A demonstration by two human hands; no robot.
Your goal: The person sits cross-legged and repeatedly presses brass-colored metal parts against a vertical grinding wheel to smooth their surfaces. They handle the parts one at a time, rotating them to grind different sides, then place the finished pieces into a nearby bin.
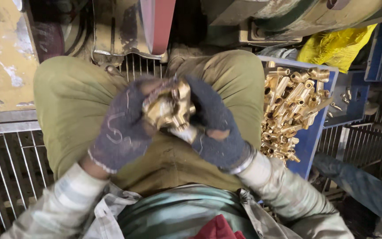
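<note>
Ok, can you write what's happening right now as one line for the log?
left hand: gloved, gripping brass fitting | right hand: gloved, gripping same fitting | place: over lap | nearby: blue crate of brass parts, on right

Brass fitting (169, 108), polished and golden, with several short tubular ends and a pale, silvery stub pointing down toward my body. I hold it above my lap, tilted, between my gloved left hand (122, 128) and right hand (215, 128), whose fingers cover its upper and side portions.
</note>
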